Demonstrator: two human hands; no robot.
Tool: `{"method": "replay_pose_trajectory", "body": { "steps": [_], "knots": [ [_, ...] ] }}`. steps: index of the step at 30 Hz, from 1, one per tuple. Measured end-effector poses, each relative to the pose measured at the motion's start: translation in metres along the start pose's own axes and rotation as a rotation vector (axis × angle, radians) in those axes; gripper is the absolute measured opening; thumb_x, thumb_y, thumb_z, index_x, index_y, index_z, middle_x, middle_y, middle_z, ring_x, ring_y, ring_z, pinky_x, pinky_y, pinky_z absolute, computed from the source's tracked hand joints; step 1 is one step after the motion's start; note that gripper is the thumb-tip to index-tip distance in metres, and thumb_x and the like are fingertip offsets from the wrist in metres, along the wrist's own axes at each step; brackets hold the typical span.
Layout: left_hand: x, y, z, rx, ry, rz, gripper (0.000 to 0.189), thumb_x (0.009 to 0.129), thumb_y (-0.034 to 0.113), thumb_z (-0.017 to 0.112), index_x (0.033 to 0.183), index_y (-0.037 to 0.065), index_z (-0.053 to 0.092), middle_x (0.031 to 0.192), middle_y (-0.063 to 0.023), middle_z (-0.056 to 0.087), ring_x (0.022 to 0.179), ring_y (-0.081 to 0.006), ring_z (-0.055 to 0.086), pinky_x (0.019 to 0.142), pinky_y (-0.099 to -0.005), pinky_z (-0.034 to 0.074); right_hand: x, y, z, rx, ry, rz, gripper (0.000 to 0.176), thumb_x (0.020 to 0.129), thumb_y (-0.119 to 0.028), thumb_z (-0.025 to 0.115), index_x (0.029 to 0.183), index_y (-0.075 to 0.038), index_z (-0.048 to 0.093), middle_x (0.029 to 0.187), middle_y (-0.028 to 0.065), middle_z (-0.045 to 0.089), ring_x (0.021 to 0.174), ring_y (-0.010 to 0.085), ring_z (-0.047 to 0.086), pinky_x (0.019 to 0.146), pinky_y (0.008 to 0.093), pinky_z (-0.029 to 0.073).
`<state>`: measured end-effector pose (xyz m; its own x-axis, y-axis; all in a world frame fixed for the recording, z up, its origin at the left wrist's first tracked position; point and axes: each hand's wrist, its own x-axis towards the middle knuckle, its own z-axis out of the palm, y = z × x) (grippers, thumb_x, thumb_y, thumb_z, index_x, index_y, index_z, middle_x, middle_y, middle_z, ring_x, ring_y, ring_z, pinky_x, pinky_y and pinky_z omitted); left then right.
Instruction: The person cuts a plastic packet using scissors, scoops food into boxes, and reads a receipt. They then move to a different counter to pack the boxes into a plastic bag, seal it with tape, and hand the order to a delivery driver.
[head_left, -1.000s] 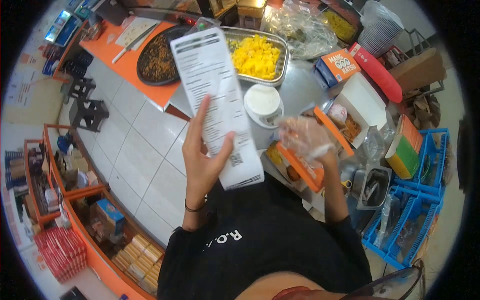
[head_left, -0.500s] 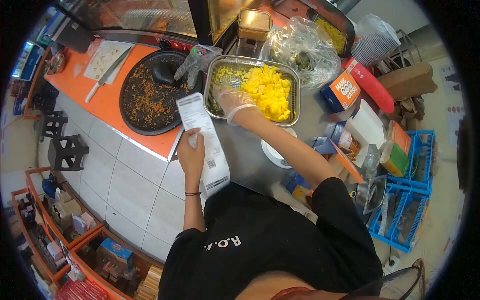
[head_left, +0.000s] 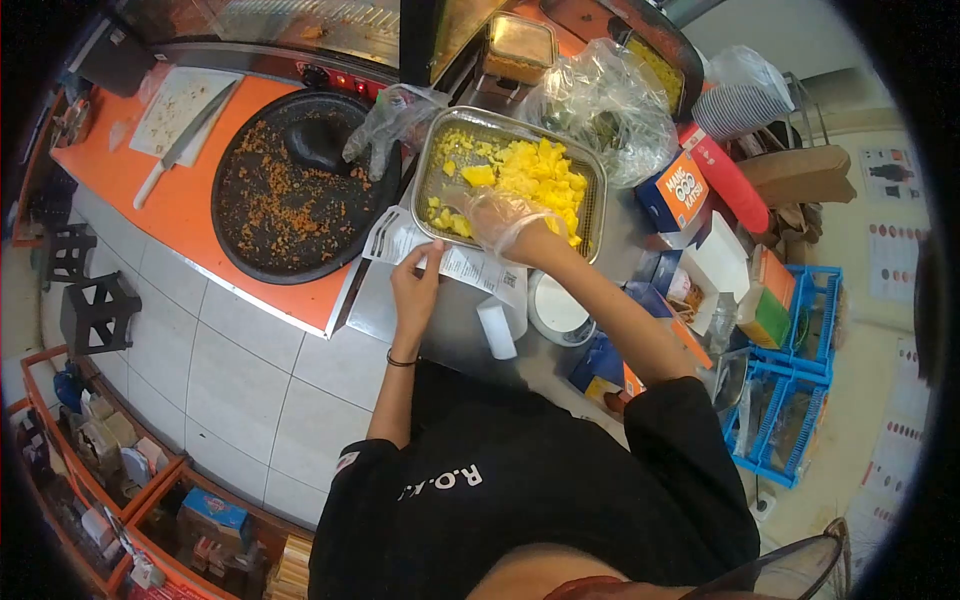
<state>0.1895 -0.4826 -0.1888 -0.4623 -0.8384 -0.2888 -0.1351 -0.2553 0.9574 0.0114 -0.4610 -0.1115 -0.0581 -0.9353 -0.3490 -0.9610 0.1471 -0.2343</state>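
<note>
My left hand (head_left: 415, 285) rests low on the steel counter (head_left: 385, 310) and pinches the near edge of a long printed receipt (head_left: 455, 263), which lies flat in front of a metal tray (head_left: 432, 150). The tray holds yellow food cubes (head_left: 535, 175). My right hand (head_left: 500, 218), in a clear plastic glove, reaches into the near side of that tray with its fingers curled among the cubes. Whether it grips any I cannot make out.
A round black pan of brown crumbs (head_left: 285, 190) sits left of the tray on an orange counter with a cutting board and knife (head_left: 185, 108). A white round scale (head_left: 558, 310), an orange carton (head_left: 680, 190), open food boxes (head_left: 720, 265), blue crates (head_left: 790, 400) and a plastic bag (head_left: 600, 100) crowd the right.
The receipt, held up before my face, came down and now lies flat on the counter under my left hand. My gloved right hand went from the boxes at right into the tray.
</note>
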Motion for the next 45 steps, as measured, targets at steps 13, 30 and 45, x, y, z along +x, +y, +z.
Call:
{"method": "replay_pose_trajectory", "body": {
  "steps": [13,30,45],
  "knots": [
    [0.002,0.002,-0.002,0.088,0.029,0.01,0.029,0.087,0.026,0.068,0.095,-0.001,0.07,0.068,-0.0027,0.064,0.059,-0.0032,0.05,0.051,-0.0214,0.039,0.025,0.023,0.02,0.512,0.248,0.063,0.043,0.076,-0.024,0.074,0.115,-0.015,0.058,0.109,0.0091,0.064,0.106,0.0254,0.06,0.093,0.0354,0.044],
    [0.004,-0.004,-0.004,0.154,-0.002,0.112,0.031,0.088,0.029,0.067,0.096,-0.001,0.07,0.068,0.0008,0.061,0.053,-0.0027,0.038,0.045,-0.0222,0.028,-0.005,0.047,0.004,1.497,0.283,0.362,0.051,0.084,-0.024,0.071,0.128,-0.02,0.045,0.07,-0.0033,0.049,0.046,0.0051,0.035,0.04,0.0218,0.029],
    [-0.019,0.004,-0.037,0.209,-0.138,0.114,0.028,0.09,0.023,0.065,0.1,-0.003,0.069,0.09,-0.0072,0.069,0.084,-0.0094,0.058,0.075,-0.0233,0.046,-0.024,0.061,-0.028,1.548,0.406,0.34,0.05,0.091,-0.043,0.059,0.132,-0.019,0.045,0.108,-0.0022,0.051,0.057,0.0102,0.039,0.046,0.0229,0.033]
  ]
}}
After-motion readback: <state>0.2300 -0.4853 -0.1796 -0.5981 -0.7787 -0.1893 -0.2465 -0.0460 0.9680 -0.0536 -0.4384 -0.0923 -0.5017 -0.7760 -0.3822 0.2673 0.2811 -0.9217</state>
